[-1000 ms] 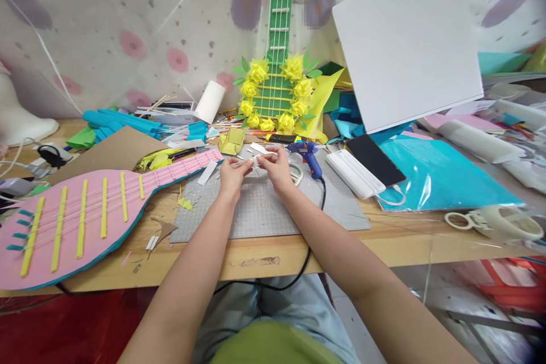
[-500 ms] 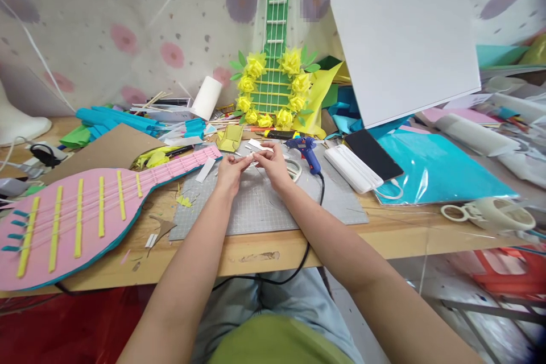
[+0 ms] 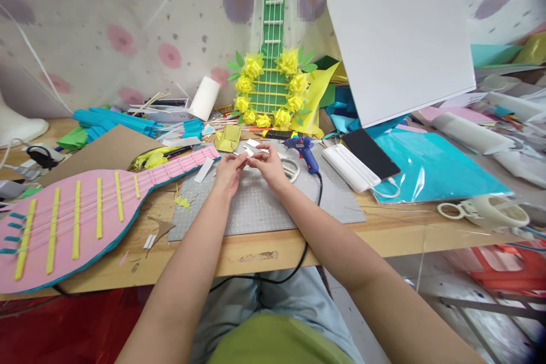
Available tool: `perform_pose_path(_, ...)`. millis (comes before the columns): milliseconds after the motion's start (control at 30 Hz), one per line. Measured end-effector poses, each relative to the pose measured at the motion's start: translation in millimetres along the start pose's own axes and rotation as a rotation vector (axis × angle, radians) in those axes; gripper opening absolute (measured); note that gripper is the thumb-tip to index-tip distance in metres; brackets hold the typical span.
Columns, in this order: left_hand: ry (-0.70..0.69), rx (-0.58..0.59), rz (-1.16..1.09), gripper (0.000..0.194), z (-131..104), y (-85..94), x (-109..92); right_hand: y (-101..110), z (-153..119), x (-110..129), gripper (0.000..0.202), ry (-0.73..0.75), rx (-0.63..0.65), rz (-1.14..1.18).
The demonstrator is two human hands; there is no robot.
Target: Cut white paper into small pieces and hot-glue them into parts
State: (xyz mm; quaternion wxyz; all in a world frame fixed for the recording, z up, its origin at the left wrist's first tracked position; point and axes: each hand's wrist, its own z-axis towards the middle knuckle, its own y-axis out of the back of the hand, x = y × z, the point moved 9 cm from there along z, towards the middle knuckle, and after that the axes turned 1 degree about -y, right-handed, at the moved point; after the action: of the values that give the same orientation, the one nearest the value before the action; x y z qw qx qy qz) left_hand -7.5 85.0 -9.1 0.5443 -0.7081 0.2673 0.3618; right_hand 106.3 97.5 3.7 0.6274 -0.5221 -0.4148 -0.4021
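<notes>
Over the grey cutting mat (image 3: 256,216), my left hand (image 3: 229,173) and my right hand (image 3: 269,168) meet, their fingertips pinching a small white piece (image 3: 249,152) that looks like paper or card. Both hands are closed on it; its full shape is partly covered by the fingers. Just right of my right hand lie white-handled scissors (image 3: 292,169), partly hidden behind it. A blue hot glue gun (image 3: 305,151) rests beyond them, its black cord running down over the table edge. Left of my left hand is a white strip (image 3: 203,170).
A pink paper instrument (image 3: 85,222) with yellow strips lies on the left. Behind the mat stands a green one (image 3: 273,79) ringed with yellow flowers. To the right are a white power bank (image 3: 350,167), a black phone (image 3: 370,153), a blue plastic packet (image 3: 439,168) and a cup (image 3: 497,213).
The white piece between my fingertips has turned and shows more now. My fingers have shifted slightly around it, and the whole view has moved a little.
</notes>
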Motion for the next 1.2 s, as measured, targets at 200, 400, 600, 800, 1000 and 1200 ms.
perform_pose_path(200, -0.039, 0.025, 0.068, 0.028, -1.7, -3.1, -2.5, 2.9, -0.1, -1.0, 0.043, -0.038, -0.018, 0.005)
perform_pose_path(400, -0.111, 0.005, 0.174, 0.027, -1.2, -0.7, -5.0, 13.5, 0.0, 7.2, 0.04, -0.008, -0.1, -0.1)
perform_pose_path(600, -0.115, -0.004, 0.208, 0.027, -2.8, -1.1, -4.4, 11.8, 1.8, 10.6, 0.04, 0.062, -0.07, -0.133)
perform_pose_path(800, -0.104, -0.073, 0.182, 0.034, -4.4, 4.4, -4.4, 9.1, 2.9, 14.6, 0.037, 0.147, -0.054, -0.153)
perform_pose_path(1000, -0.097, -0.088, 0.175, 0.041, -5.1, 5.6, -4.8, 5.9, 2.2, 11.2, 0.038, 0.116, -0.026, -0.134)
perform_pose_path(1200, -0.083, -0.132, 0.132, 0.042, -6.5, 7.4, -4.4, 2.6, -0.4, 9.5, 0.039, 0.106, -0.019, -0.111)
